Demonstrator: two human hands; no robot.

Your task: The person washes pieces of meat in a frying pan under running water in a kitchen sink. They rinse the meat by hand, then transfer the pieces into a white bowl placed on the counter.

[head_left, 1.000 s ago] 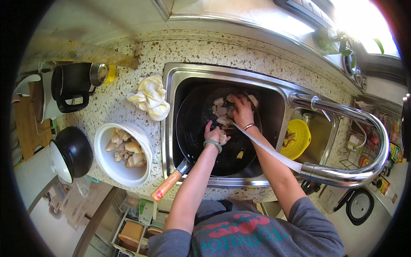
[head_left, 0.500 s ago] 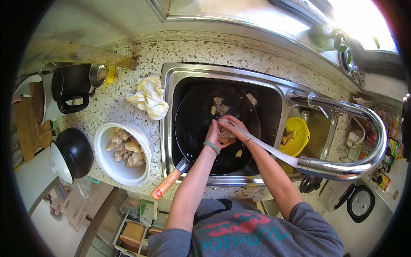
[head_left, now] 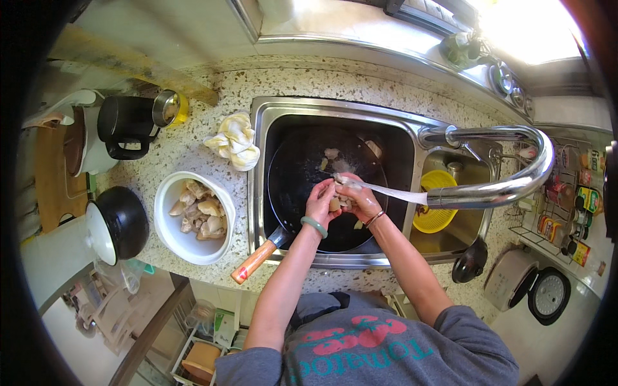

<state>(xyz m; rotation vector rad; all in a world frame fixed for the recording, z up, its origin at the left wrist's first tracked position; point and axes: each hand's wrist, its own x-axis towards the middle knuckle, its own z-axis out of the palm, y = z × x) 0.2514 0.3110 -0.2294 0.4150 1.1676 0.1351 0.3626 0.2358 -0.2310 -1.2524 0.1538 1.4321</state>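
Note:
In the sink's left basin (head_left: pixel 405 138) rests a dark wok (head_left: pixel 293 170) with a wooden handle (head_left: pixel 254 260) sticking out over the near edge. My left hand (head_left: pixel 318 204) and my right hand (head_left: pixel 362 198) meet above it, fingers closed around pale pieces of meat (head_left: pixel 334 204). A stream of water (head_left: pixel 389 192) runs from the curved faucet (head_left: pixel 483 197) onto my right hand. A few other meat pieces (head_left: pixel 331 154) and yellowish slices lie in the wok beyond and below my hands. How many pieces I hold is partly hidden by my fingers.
A white tub (head_left: pixel 194 254) of meat pieces stands left of the sink, below a crumpled cloth (head_left: pixel 233 143). A yellow strainer (head_left: pixel 440 222) sits in the right basin. Left are a black pot (head_left: pixel 125 222) and a black jug (head_left: pixel 125 122); a rice cooker (head_left: pixel 508 280) is at right.
My hands have turned and opened slightly, with the fingers now working at the meat pieces under the water. The whole view has shifted a little.

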